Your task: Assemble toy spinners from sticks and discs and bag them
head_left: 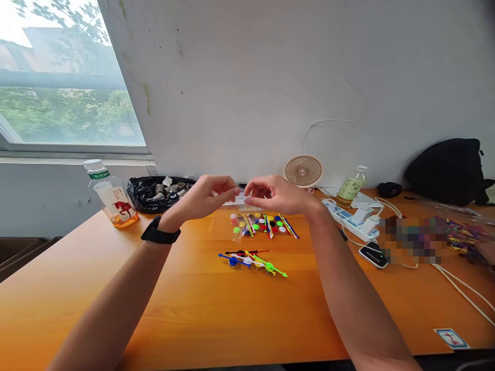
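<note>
Over the back half of the table, my left hand [209, 196] and my right hand [278, 195] are close together, fingertips pinched. Between them is clear plastic film [242, 200], apparently the top of a clear bag; its outline is hard to make out. Just below lie small coloured discs and arrow sticks [266, 225], seemingly under or inside clear plastic. Nearer me sits a cluster of assembled arrow spinners [247, 260] in blue, white, red, yellow and green. A black band is on my left wrist.
At the left stand a tea bottle [116, 201] and a black plastic bag [143, 198] of grey pieces. A small fan [302, 171], a second bottle [350, 189], a power strip [350, 221] and cables are at the right. A black backpack [444, 172] rests by the wall.
</note>
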Action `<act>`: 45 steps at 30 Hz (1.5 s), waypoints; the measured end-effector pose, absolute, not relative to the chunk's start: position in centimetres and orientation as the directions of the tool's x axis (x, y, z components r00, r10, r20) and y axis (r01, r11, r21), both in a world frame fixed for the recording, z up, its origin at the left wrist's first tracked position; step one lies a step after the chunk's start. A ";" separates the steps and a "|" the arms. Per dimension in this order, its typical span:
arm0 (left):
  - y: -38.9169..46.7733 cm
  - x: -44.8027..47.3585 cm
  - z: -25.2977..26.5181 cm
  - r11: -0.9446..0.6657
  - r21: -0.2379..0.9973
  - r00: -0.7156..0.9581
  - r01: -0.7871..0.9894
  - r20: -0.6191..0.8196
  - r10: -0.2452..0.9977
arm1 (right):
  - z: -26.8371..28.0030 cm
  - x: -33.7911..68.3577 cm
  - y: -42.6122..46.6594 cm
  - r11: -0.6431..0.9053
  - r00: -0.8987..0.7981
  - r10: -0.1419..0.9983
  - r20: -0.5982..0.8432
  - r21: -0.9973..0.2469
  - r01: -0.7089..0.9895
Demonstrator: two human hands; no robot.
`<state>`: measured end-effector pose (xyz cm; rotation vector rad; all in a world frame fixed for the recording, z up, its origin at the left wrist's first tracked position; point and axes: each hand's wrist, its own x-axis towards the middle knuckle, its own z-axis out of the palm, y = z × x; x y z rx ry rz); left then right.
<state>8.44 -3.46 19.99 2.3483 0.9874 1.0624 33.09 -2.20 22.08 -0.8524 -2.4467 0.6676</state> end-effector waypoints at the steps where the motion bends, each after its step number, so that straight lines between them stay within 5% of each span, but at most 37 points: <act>1: -3.4 8.6 19.9 -0.682 0.613 0.474 0.400 0.498 0.726 | 21.9 32.8 -2.1 0.694 -0.708 0.655 0.266 -0.582 0.424; 8: -2.5 8.6 18.8 -0.553 0.810 0.532 0.197 0.386 0.754 | 20.8 31.9 -1.1 0.636 -0.700 0.647 0.301 -0.719 0.278; 14: -1.2 7.8 18.0 -0.455 0.874 0.544 0.171 0.301 0.783 | 21.3 32.7 -1.0 0.650 -0.626 0.709 0.325 -0.646 0.400; 17: -0.9 7.5 18.0 -0.491 0.848 0.527 0.202 0.329 0.784 | 21.3 33.5 -0.7 0.632 -0.645 0.742 0.183 -0.511 0.583; 21: -0.6 7.1 18.1 -0.549 0.782 0.514 0.295 0.355 0.781 | 20.5 34.2 0.1 0.553 -0.616 0.753 -0.231 -0.286 0.783; 25: -0.5 6.9 18.2 -0.572 0.743 0.492 0.348 0.375 0.786 | 18.8 33.2 1.0 0.537 -0.596 0.636 -0.490 -0.273 0.798; 33: -0.5 6.8 18.3 -0.573 0.729 0.496 0.375 0.365 0.788 | 13.3 29.6 3.0 0.627 -0.578 0.469 -0.668 -0.209 0.750; 45: -0.5 6.6 18.4 -0.546 0.745 0.465 0.383 0.355 0.811 | 11.8 29.2 3.8 0.662 -0.567 0.433 -0.701 -0.179 0.728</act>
